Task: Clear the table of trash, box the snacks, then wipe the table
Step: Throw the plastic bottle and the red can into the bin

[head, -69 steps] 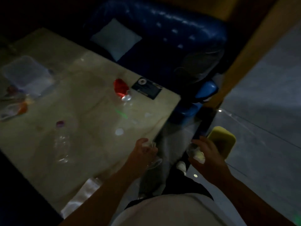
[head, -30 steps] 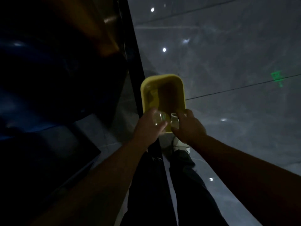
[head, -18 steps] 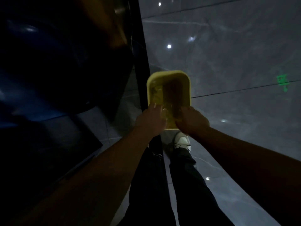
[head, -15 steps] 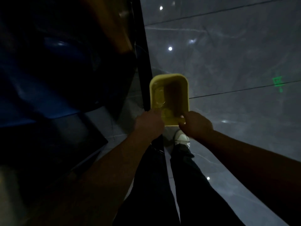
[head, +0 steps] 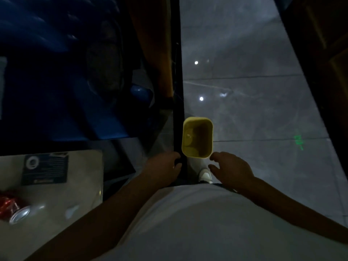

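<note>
Head view: left hand (head: 165, 167) and right hand (head: 228, 167) hang relaxed, holding nothing, near the yellow bin (head: 197, 138), likely between trash trips.

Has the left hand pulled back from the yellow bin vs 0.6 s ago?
Yes. The left hand was over the near rim of the yellow bin, holding clear trash; now it sits short of the rim, toward the body, and holds nothing.

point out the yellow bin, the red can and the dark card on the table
yellow bin (head: 211, 136): head view, right inner wall
red can (head: 8, 204): head view, red side
dark card (head: 45, 169): head view, middle of its face
</note>
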